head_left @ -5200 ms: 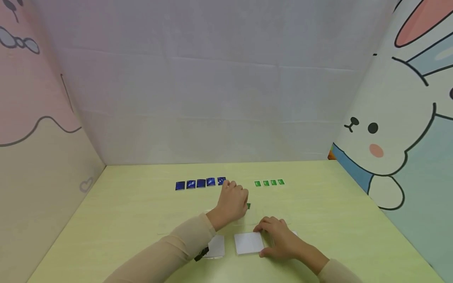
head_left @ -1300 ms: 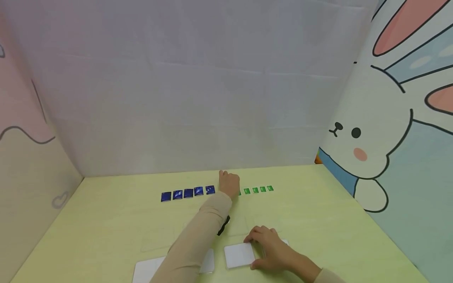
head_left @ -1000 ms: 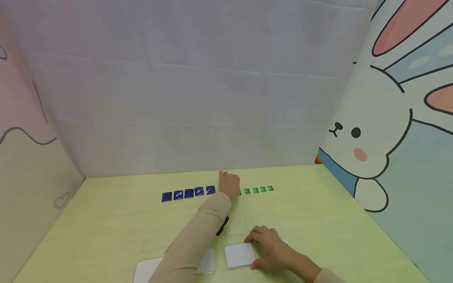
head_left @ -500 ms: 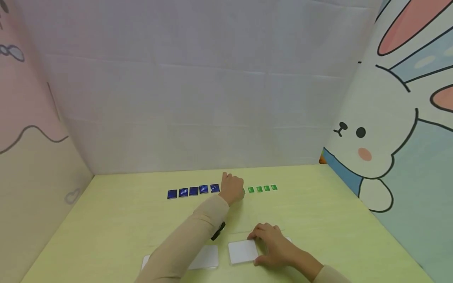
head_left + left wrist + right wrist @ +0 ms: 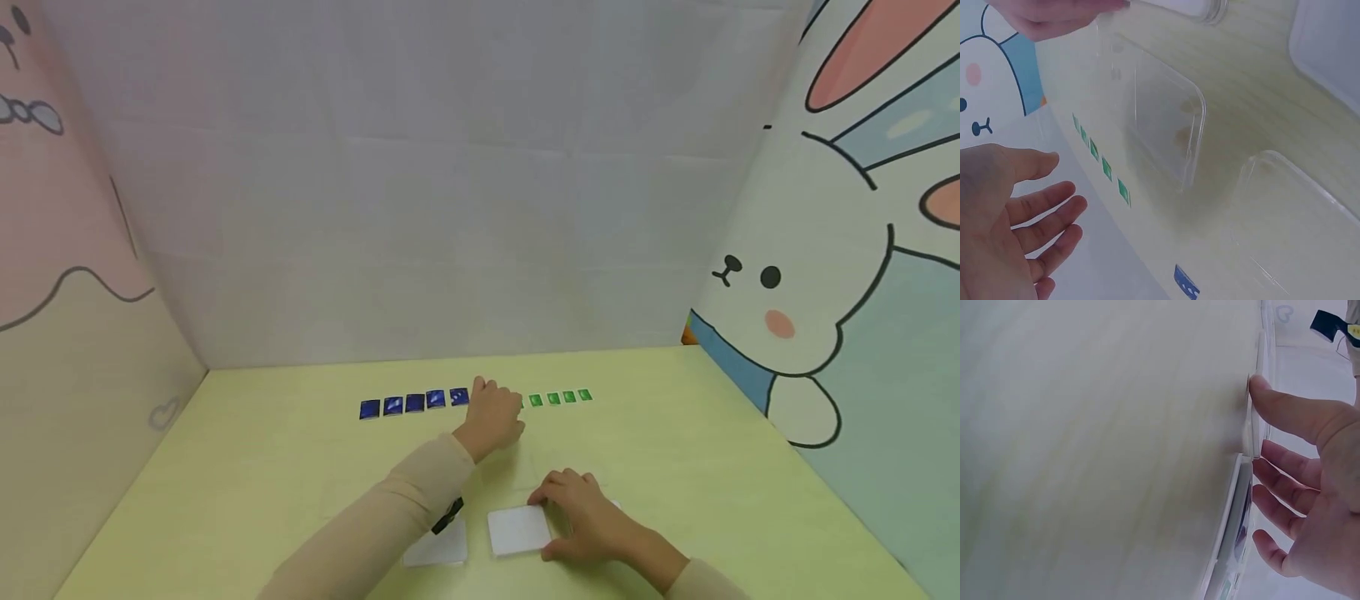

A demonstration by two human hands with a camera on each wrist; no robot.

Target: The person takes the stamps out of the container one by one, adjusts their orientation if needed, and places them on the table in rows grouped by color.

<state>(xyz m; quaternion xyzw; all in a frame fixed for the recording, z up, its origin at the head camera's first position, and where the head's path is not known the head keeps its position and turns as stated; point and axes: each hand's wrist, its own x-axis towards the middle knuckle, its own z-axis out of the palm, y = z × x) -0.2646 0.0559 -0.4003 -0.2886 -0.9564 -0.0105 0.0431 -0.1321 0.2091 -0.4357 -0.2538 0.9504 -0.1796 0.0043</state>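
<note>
My left hand (image 5: 493, 418) hovers over the table just in front of the left end of a row of small green squares (image 5: 553, 399). Its fingers are spread and hold nothing, as the left wrist view shows. To the left lies a row of dark blue squares (image 5: 415, 403). My right hand (image 5: 588, 518) holds a white rectangular card stack (image 5: 517, 531) by its right side, thumb at the near corner and fingertips at the far one. In the right wrist view the thumb (image 5: 1282, 409) touches the stack's edge.
Clear shallow plastic cases (image 5: 1169, 115) lie between the rows and the white pieces. Another white stack (image 5: 441, 546) sits partly under my left sleeve. A white edge (image 5: 617, 503) shows behind my right hand. Printed walls enclose the table (image 5: 247, 467).
My left hand reached forward to the green row, and a green square now lies at its left end. Over the last second that hand has drawn back slightly. The right hand keeps its hold.
</note>
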